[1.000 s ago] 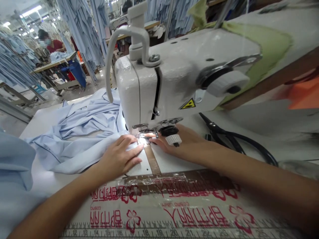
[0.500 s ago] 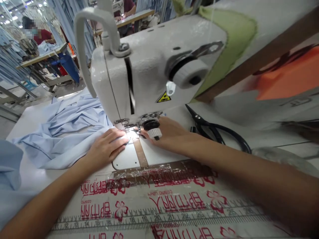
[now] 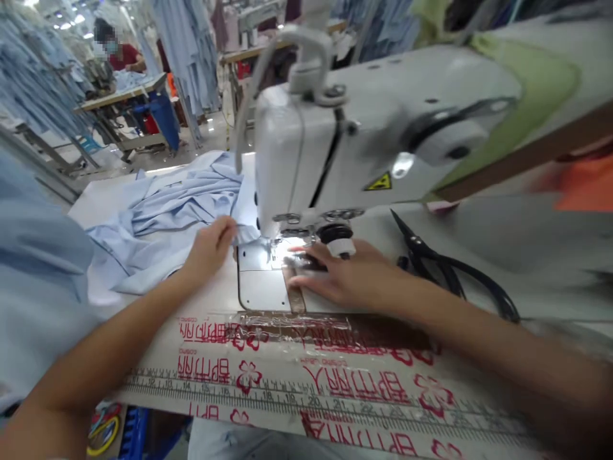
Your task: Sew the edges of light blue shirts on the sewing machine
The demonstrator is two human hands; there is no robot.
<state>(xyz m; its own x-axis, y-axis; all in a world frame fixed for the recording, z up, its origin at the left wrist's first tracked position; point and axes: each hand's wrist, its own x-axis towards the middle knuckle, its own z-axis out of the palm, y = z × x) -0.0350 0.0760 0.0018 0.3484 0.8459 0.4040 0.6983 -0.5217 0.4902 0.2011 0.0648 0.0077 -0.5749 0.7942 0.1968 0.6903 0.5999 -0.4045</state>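
Observation:
My left hand is closed, pinching the edge of a light blue fabric piece left of the needle area. The cloth lies bunched on the table behind and beside that hand. By the presser foot of a white sewing machine, my right hand reaches in from the right. Between its thumb and fingers sits a small dark tool, too blurred to name exactly. The machine's lamp lights the metal needle plate below.
Black-handled scissors lie right of the machine. A printed ruler strip runs along the table's front. More light blue cloth hangs at the left. Farther back, a person sits at another table among hanging garments.
My left hand has drawn away to the left from the presser foot, with the fabric edge in its fingers. My right hand's fingers have spread by the needle plate. The view has shifted.

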